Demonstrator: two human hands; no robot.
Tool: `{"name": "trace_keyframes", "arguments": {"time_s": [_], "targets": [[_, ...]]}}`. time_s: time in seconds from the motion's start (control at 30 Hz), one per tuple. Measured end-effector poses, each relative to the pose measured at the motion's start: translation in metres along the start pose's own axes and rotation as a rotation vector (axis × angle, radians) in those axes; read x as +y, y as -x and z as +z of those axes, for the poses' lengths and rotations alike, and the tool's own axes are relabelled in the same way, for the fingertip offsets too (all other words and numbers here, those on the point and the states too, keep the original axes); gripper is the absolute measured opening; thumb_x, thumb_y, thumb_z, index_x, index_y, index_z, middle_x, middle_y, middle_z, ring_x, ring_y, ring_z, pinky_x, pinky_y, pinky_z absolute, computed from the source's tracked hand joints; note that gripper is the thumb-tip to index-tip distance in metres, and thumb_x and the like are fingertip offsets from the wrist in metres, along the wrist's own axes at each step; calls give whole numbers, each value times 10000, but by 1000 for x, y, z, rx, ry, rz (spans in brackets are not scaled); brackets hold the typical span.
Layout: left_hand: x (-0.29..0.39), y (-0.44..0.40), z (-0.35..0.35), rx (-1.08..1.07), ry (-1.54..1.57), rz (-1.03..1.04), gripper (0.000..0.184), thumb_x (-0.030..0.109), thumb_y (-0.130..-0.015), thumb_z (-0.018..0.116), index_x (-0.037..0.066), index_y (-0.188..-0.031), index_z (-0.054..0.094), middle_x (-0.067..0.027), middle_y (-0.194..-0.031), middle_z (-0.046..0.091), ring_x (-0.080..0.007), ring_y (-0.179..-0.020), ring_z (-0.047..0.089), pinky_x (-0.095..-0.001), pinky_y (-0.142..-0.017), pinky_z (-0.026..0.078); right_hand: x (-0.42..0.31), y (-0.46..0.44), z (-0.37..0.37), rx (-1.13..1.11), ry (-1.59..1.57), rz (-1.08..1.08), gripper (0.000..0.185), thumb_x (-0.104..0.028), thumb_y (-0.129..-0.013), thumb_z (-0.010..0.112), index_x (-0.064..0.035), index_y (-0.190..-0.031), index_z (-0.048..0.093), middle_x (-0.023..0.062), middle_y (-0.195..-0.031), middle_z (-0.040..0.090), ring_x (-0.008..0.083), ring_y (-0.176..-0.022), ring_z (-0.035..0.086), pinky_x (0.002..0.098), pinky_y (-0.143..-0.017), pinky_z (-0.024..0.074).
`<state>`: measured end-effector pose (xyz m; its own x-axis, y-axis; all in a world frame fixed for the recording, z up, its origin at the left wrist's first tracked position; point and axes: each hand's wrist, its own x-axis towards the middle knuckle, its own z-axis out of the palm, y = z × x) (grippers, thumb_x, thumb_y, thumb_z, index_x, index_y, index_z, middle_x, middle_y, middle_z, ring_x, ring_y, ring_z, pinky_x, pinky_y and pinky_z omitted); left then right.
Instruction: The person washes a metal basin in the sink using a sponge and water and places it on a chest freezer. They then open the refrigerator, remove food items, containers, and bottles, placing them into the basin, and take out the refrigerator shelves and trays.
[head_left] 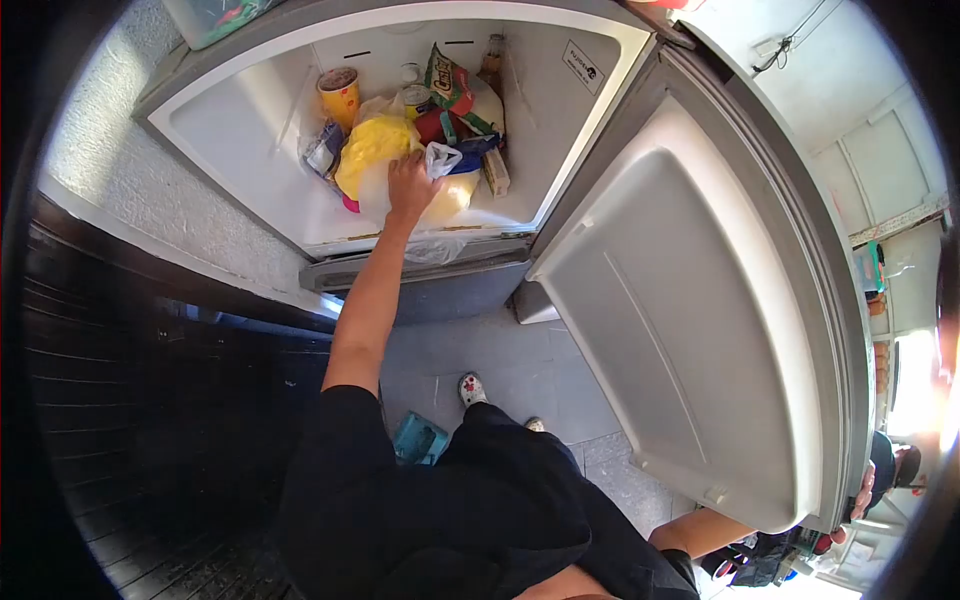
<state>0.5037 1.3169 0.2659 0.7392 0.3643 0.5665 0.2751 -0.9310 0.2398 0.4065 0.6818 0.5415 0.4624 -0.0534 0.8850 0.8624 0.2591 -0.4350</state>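
Observation:
My left hand (pixel 410 185) reaches into the open freezer compartment (pixel 240 130). Its fingers are closed on a clear plastic bag (pixel 442 160) whose bunched top sticks out beside them. Just behind the hand lies a yellow bag (pixel 375 145); something pale yellow in clear plastic (pixel 455 195) sits under the fingers. My right forearm (pixel 710 532) passes behind the lower edge of the open freezer door (pixel 690 300). The door hides most of my right hand; a bit of skin (pixel 862 492) shows past its outer edge, and the fingers' grip cannot be made out.
A yellow cup (pixel 340 95), a can (pixel 416 98), a green and red packet (pixel 450 80), a bottle (pixel 492 60) and a small box (pixel 496 172) crowd the freezer. A teal plastic container (pixel 420 438) is on the floor by my feet. Dark slatted panelling (pixel 180 400) stands at left.

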Motion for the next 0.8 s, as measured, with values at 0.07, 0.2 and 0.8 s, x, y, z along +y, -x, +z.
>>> {"name": "trace_keyframes", "arguments": {"time_s": [0.07, 0.2, 0.8], "targets": [[-6, 0, 3, -16, 54, 20, 407, 307, -637, 748, 78, -960, 652, -117, -946, 639, -305, -878, 604, -436, -777, 456, -2, 1, 0, 2, 6, -2, 464, -510, -704, 726, -154, -956, 568, 78, -1096, 582, 289, -1136, 481, 462, -1007, 338], [-25, -9, 5, 34, 285, 149, 313, 198, -670, 712, 76, -951, 653, -139, -818, 653, -326, -729, 645, -429, -619, 499, -6, 3, 1, 2, 13, 2, 463, -506, -704, 727, -152, -957, 568, 80, -1097, 582, 289, -1133, 483, 464, -1004, 340], [10, -76, -100, 389, 963, -291, 195, 90, -779, 703, -1, -942, 645, -14, -816, 649, -91, -709, 586, -252, -660, 475, -5, 8, 5, -24, -15, 17, 457, -485, -700, 733, -145, -959, 569, 89, -1102, 578, 288, -1118, 494, 473, -989, 349]]}}
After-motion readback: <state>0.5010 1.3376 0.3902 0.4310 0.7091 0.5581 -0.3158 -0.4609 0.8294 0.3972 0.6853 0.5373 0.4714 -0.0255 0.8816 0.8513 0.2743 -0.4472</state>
